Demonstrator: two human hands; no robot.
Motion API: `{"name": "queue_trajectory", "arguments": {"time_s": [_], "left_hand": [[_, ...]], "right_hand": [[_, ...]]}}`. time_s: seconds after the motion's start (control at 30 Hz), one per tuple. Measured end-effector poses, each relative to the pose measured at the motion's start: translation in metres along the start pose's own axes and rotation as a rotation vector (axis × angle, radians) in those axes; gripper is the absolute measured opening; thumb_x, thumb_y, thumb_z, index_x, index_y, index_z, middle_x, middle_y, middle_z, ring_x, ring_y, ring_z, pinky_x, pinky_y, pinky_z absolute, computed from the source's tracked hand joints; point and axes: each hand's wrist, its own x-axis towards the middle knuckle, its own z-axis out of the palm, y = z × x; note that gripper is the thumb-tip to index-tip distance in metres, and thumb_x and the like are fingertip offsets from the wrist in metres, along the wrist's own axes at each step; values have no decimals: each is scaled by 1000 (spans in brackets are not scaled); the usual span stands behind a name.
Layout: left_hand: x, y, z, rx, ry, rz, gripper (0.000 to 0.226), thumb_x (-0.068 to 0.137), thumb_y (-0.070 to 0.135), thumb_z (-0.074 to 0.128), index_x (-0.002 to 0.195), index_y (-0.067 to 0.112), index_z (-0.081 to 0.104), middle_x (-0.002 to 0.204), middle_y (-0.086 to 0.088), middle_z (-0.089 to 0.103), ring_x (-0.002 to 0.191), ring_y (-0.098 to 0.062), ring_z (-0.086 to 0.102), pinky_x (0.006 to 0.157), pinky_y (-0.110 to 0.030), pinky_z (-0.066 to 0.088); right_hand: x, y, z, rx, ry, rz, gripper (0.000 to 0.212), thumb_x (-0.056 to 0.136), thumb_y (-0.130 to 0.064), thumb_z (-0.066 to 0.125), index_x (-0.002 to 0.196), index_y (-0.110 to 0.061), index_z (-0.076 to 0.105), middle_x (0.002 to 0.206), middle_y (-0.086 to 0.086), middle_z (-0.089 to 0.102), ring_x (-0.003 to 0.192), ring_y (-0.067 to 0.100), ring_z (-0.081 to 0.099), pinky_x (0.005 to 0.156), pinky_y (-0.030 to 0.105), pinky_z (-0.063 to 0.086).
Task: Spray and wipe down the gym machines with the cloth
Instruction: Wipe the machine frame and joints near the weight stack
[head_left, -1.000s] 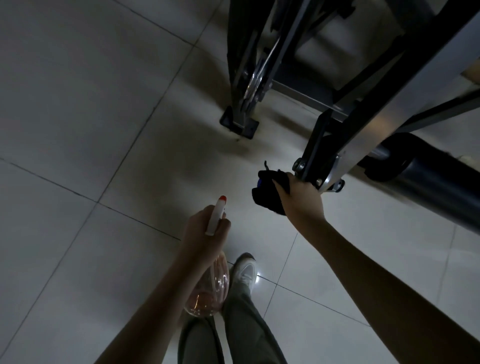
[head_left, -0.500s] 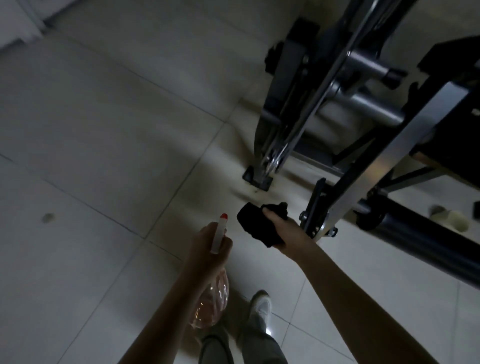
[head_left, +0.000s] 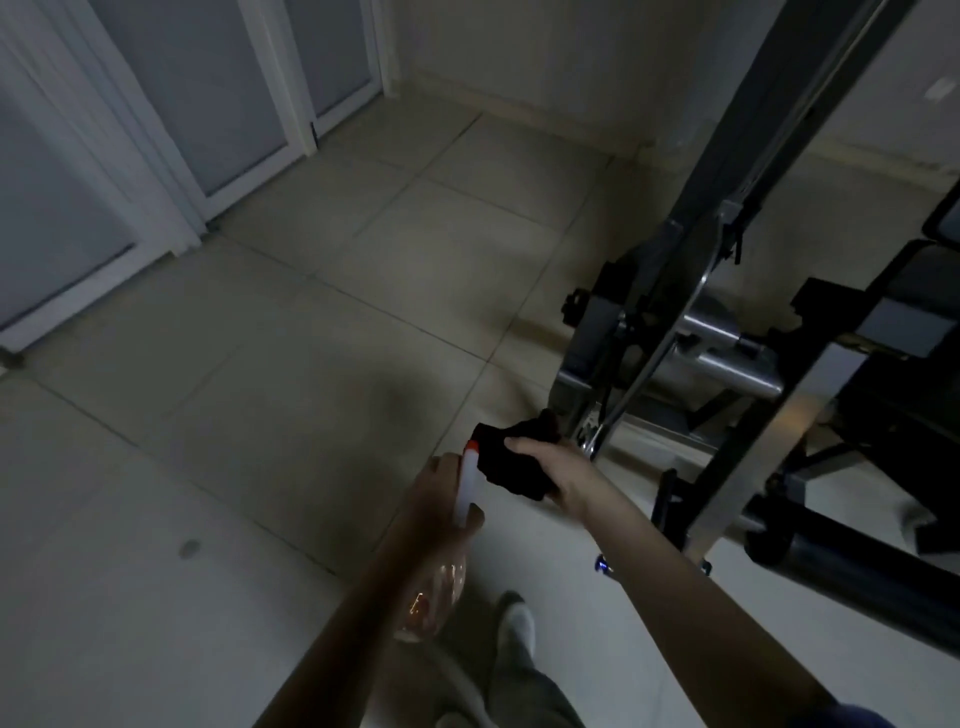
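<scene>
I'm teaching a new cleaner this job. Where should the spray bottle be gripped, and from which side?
Probably at the neck, just below the white trigger head of the spray bottle, coming from the rear, opposite the red nozzle tip. The left hand holds it so: the round clear body hangs below, the nozzle points forward.

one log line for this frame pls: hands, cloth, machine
left hand: grips spray bottle | right hand: holds black cloth | cloth: beside gym machine base, contact unclear | phase: wipe
</scene>
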Motion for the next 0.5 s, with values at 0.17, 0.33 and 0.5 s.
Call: {"name": "queue_trajectory", "arguments": {"time_s": [0.17,0.33,0.5], "left_hand": [[45,-29,-21,-19,-36,-50,47,73,28,47,111,1,44,80,-19,67,67,-24,68,61,-11,45],[99,-57,-53,12,-101,-69,64,72,37,45,118,-6,49,91,-20,64,81,-24,65,65,-19,48],[160,-80,-83,121,-36,-1,63,92,47,34,118,-9,47,89,-15,67,89,-10,52,72,-16,45]], "right_hand": [[33,-52,25,-141,26,-48,49,84,-17,69,125,0,50,100,14,61,83,25,61,68,31,50],[59,-115,42,-98,-15,-54,44,90,-11,61,131,-4,48,115,18,61,101,32,62,81,35,51],[80,-178,46,-145,21,-92,48,92,-13,57,136,-2,42,126,21,55,109,33,58,83,34,49]]}}
